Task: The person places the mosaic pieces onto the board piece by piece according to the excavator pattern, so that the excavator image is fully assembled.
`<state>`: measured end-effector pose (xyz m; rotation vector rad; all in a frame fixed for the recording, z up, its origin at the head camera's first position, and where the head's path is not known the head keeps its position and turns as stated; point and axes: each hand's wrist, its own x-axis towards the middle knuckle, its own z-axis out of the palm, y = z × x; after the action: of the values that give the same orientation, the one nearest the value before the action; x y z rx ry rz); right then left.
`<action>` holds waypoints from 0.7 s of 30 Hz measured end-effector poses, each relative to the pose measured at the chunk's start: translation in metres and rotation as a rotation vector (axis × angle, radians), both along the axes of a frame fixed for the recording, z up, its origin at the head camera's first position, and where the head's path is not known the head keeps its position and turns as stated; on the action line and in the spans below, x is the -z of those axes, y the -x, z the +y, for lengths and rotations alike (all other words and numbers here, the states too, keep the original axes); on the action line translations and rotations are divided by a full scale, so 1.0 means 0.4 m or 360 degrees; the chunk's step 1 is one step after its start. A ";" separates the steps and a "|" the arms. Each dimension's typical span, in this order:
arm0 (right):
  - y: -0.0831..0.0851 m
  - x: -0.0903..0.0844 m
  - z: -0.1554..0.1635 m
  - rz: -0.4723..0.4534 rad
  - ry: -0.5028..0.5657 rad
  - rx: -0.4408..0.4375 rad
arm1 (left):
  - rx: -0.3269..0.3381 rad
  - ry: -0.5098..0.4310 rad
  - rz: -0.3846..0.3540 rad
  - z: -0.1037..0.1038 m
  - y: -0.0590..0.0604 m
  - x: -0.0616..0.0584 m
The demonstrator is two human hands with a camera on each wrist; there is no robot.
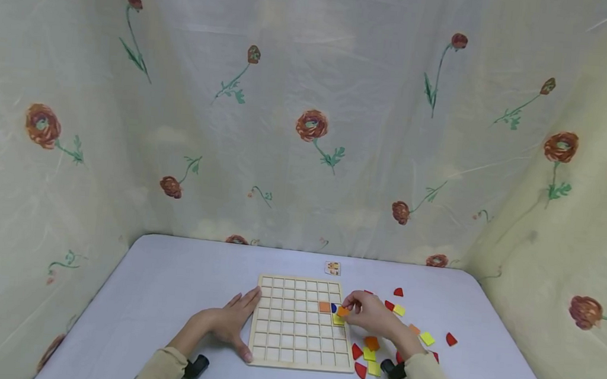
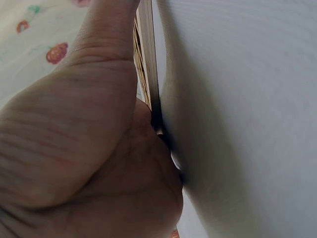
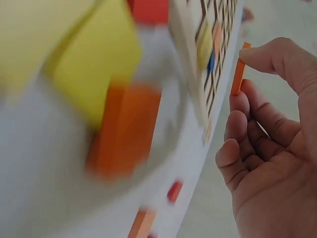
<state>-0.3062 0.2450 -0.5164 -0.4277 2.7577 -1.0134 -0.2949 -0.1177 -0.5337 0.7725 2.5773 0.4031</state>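
Right hand [image 1: 371, 314] pinching an orange square tile [image 1: 344, 311] at the grid board's right edge.

Thumb and forefinger grip the tile by its edges, over the wooden grid board [image 1: 300, 323], just beside the yellow tile [image 1: 337, 319] and blue piece [image 1: 333, 307] already seated there. My advice: level it, square its corners to an empty cell, then lower it flat. Left hand [image 1: 231, 323] lies spread, fingers straight, bracing the board's left edge on the counter [image 1: 167, 286]. Loose red, yellow and orange pieces [image 1: 371, 354] wait nearby.
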 end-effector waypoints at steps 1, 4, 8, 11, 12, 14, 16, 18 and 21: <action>0.000 0.003 -0.013 0.0001 -0.0006 -0.0045 | -0.0002 -0.0006 -0.0003 -0.001 0.000 0.000; 0.000 0.014 -0.047 0.0016 -0.0038 -0.0148 | 0.0001 0.0000 -0.0006 -0.003 0.003 0.001; 0.000 0.021 -0.073 0.0008 -0.0103 -0.0210 | 0.0020 0.0011 -0.0010 -0.003 0.005 0.002; 0.001 0.018 -0.083 -0.0035 -0.0115 -0.0211 | 0.0036 0.0008 -0.0011 -0.002 0.004 0.000; 0.003 0.016 -0.085 -0.0042 -0.0115 -0.0217 | 0.0038 0.0004 -0.0011 -0.002 0.003 -0.001; 0.007 0.012 -0.088 -0.0037 -0.0113 -0.0240 | 0.0043 -0.0009 -0.0017 -0.003 0.002 -0.003; 0.014 0.011 -0.091 -0.0029 -0.0130 -0.0267 | 0.0035 -0.0030 -0.0023 -0.004 0.002 -0.003; 0.021 0.011 -0.092 -0.0024 -0.0149 -0.0295 | 0.0032 -0.0033 -0.0014 -0.005 0.004 0.003; 0.027 0.010 -0.092 -0.0051 -0.0172 -0.0313 | 0.0017 -0.0044 -0.0002 -0.007 0.006 0.013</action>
<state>-0.3170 0.2084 -0.5204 -0.6450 2.6622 -0.8138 -0.2973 -0.1204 -0.5388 0.7950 2.5708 0.4367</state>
